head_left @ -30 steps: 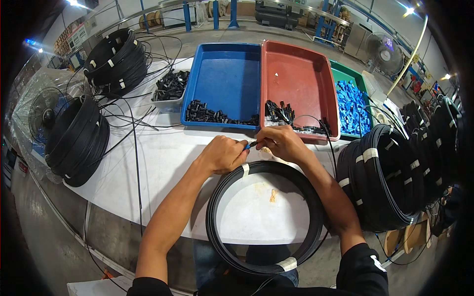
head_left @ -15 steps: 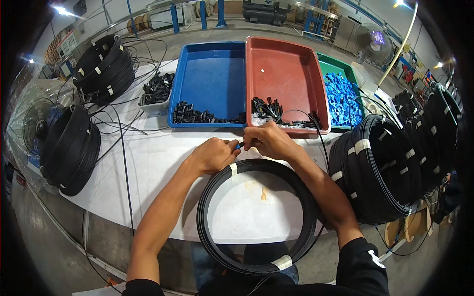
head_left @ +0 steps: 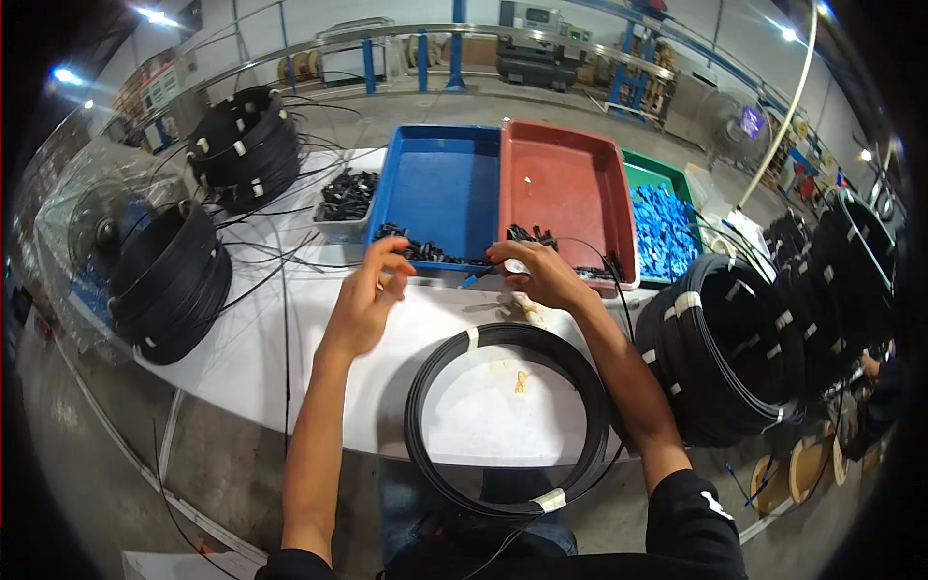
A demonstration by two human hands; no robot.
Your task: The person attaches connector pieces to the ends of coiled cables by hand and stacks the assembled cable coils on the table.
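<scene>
My right hand (head_left: 543, 276) is closed on a thin black cable with a blue connector (head_left: 473, 280) at its tip, in front of the red tray (head_left: 570, 172). A small white patch shows at its fingers; I cannot make out what it is. My left hand (head_left: 360, 302) has its fingers apart and holds nothing. It is raised beside the near left corner of the blue tray (head_left: 440, 184), where small black connector parts (head_left: 425, 249) lie along the near wall. Below both hands a coil of black cable (head_left: 421, 425), bound with white tape, rests on the white table and overhangs its near edge.
To the right, a green tray holds blue connector pieces (head_left: 661, 232), and big taped coils of black cable (head_left: 720, 348) stand nearby. A white container of black parts (head_left: 346, 198) sits left of the blue tray. More tall coils (head_left: 174, 285) stand at the left, with loose cables trailing.
My left hand has let go of the connector and moved left and up toward the blue tray, its fingers opening. The right hand keeps the cable end, and the view has shifted.
</scene>
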